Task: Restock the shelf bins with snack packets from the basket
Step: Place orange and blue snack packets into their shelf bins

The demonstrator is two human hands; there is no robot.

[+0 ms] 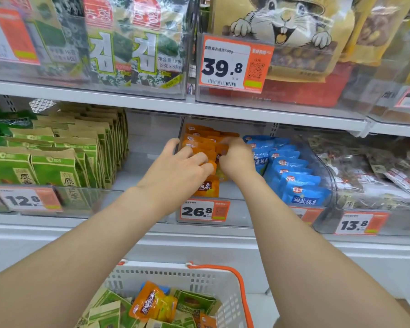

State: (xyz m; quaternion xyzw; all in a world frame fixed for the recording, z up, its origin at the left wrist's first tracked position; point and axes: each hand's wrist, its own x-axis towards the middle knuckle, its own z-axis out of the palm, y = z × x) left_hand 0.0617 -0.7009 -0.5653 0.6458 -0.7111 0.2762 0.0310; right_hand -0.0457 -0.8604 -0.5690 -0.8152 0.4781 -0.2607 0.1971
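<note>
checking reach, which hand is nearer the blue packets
Right. The right hand is in the orange packets bin, just beside the blue packets; the left hand lies farther left.

My feed is bright and evenly lit, with only soft shadow under the shelf boards. I see white glare streaking the clear bin fronts. Both hands look motion-blurred, the right hand most. The wide lens bows the shelf edge, and the corners go soft
</note>
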